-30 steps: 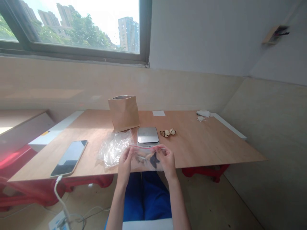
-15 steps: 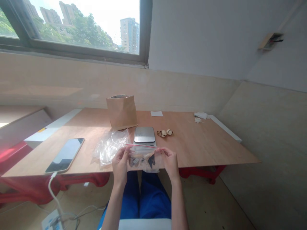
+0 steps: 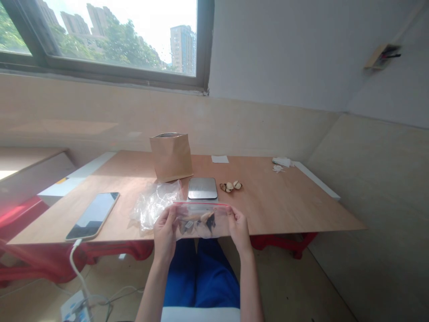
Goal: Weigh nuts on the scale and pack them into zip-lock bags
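Plywood table point(image 3: 284, 205) under a window, person seated at its near edge. Left hand point(image 3: 165, 235) and right hand point(image 3: 240, 230) both closed on a clear zip bag point(image 3: 203, 221), pinching one side edge each, bag held between them just over the table's near edge. Red seal strip point(image 3: 201, 204) runs along the top. Versus half a second earlier: hands wider apart, bag pulled flatter, strip about level instead of sloping. Inside: brown and dark shell-like pieces point(image 3: 200, 222), bunched mid-bag, exact kind hard to tell. Just beyond the bag: steel-topped digital scale point(image 3: 202, 188), with three mottled nuts point(image 3: 231, 186) beside it. Left of the scale: crumpled clear plastic bag point(image 3: 154, 205), upright kraft paper bag point(image 3: 171, 157), contents not visible. Far left: smartphone point(image 3: 92, 216) with white charging cable point(image 3: 76, 264).
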{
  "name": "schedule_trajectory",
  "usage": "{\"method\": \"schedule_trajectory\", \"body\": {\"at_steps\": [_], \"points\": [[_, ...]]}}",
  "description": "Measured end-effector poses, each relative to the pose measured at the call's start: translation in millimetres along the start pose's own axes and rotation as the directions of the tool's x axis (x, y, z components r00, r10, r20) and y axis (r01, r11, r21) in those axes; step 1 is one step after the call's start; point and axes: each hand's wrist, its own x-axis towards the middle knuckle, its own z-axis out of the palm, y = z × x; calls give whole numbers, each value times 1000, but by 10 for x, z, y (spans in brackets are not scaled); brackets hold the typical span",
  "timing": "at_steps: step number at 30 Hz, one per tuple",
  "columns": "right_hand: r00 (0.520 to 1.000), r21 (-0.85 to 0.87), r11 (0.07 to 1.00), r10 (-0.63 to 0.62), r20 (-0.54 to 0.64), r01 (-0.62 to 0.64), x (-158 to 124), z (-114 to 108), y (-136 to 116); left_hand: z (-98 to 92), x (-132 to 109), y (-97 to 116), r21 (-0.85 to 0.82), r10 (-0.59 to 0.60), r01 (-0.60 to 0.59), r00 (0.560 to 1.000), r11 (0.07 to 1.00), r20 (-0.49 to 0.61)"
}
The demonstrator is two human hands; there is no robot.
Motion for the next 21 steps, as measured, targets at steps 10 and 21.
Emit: {"method": "schedule_trajectory", "body": {"at_steps": [10, 21], "points": [[964, -262, 957, -177, -200, 122, -39, 140, 4, -8, -11, -19, 230, 207, -179, 973, 956, -103], [983, -108, 989, -115, -139, 101, -50, 147, -95, 116, -77, 52, 136, 168, -147, 973, 980, -159]]}}
